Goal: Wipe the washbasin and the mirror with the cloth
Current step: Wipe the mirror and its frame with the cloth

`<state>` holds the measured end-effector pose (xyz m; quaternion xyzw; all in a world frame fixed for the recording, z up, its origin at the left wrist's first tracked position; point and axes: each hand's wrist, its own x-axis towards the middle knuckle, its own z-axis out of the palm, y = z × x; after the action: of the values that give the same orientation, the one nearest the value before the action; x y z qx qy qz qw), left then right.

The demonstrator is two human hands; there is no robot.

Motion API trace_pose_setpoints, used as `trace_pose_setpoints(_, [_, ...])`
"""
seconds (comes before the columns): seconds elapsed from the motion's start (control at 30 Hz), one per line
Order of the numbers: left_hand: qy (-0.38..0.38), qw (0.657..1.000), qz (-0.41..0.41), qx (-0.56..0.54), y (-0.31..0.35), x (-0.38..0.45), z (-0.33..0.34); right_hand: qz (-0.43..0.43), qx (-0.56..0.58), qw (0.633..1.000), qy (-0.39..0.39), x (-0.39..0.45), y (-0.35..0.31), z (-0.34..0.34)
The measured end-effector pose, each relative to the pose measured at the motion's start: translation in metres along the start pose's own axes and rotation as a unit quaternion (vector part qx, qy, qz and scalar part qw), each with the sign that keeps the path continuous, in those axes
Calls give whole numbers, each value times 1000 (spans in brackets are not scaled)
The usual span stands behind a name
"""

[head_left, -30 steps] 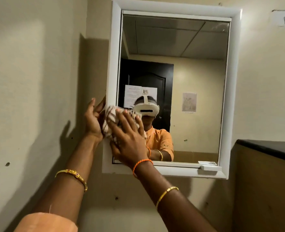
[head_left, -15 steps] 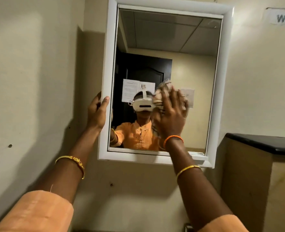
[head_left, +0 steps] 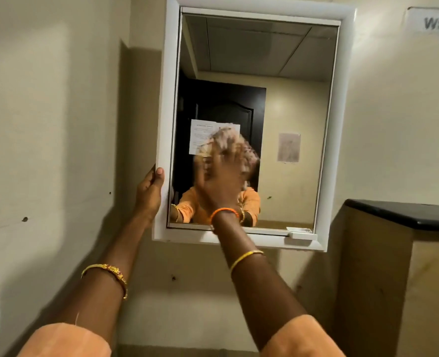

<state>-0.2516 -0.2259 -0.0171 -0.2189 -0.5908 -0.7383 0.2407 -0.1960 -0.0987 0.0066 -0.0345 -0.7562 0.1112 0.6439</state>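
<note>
Mirror (head_left: 285, 73) wiping underway — right hand (head_left: 223, 181) presses the cloth (head_left: 226, 140) mid-glass, left hand (head_left: 150, 191) grips the frame; washbasin unseen, its state unknown.

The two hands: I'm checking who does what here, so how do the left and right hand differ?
The left hand grips the mirror frame's left edge and looks sharp; the right hand presses the cloth flat on the glass and is blurred. The left holds no cloth. Both wrists wear a gold bangle.
</note>
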Motion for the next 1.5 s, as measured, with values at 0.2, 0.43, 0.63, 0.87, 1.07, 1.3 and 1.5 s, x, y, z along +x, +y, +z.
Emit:
trace_pose_setpoints(0.2, [36,999,32,-19,-3,-2,10,-176,-48,981,-66,-9,-23,9])
trace_pose_setpoints(0.43, [40,998,46,2,-12,-4,6,26,-64,997,36,20,89,-63])
trace_pose_setpoints(0.63, [38,998,53,18,-11,-9,8,99,-68,991,53,8,153,-106])
trace_pose_setpoints(0.87, [-9,999,41,-11,-7,-13,3,171,-52,982,59,-49,148,-96])
trace_pose_setpoints(1.07, [-46,998,24,-38,-14,-11,1,325,27,940,104,-39,115,-85])
trace_pose_setpoints(1.3, [-30,999,40,-12,-8,-14,2,268,78,960,35,-61,27,-38])
trace_pose_setpoints(1.5, [-29,999,31,-8,-11,-11,-1,421,16,898,-130,-39,70,-79])
